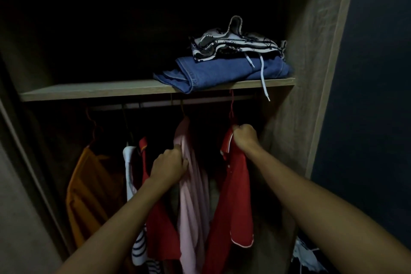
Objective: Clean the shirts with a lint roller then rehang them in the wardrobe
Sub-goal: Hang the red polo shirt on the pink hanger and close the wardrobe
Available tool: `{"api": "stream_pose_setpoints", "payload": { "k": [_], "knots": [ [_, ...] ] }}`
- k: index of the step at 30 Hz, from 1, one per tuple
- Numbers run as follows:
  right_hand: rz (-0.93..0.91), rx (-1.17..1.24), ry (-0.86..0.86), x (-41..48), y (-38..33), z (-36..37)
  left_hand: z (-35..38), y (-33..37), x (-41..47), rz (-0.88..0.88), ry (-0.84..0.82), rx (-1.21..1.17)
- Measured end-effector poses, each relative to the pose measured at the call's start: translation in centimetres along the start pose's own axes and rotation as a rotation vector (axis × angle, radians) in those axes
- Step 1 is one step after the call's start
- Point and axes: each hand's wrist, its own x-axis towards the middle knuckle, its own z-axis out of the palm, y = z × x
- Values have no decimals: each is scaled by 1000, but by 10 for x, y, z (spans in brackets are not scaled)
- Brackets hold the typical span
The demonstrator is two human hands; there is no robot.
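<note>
Wood-grain wardrobe (311,51) walls frame a shelf (89,92) that carries folded denim (222,71), with the rail (200,102) just beneath it. Along the rail hang an orange shirt (93,196), the pink shirt (193,207) and, farthest right, the trimmed red shirt (238,196), each with its long axis vertical. The right grip (244,135) is clamped on the red shirt's collar, with the hanger hook (231,107) directly above it at the rail, so any lift looks to be that hand's job. The left grip (170,163) bunches the pink shirt's shoulder. The shelf edge is close overhead and limits the upward travel.
</note>
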Motion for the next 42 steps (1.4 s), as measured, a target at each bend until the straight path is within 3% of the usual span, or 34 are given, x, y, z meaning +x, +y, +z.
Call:
{"api": "stream_pose_setpoints", "payload": {
  "k": [8,16,20,23,28,33,38,42],
  "knots": [
    [30,-26,-50,14,21,11,8,12,3,-26,3,-5],
    [-56,-154,-67,6,35,4,15,21,2,-36,38,2],
    [-234,-191,88,-19,31,-3,10,21,-7,-22,104,-33],
    [-441,-88,112,-47,26,6,0,12,-25,22,280,-184],
    [-621,59,-24,-120,17,39,-17,-16,-75,56,606,-180],
    [-622,133,-269,-194,28,112,-30,-63,-123,-15,786,-59],
    [-618,119,-471,-269,44,189,-44,-138,-161,-86,882,3],
    [-476,-55,-574,-315,68,258,-46,-188,-178,-94,875,-39]
  ]
}}
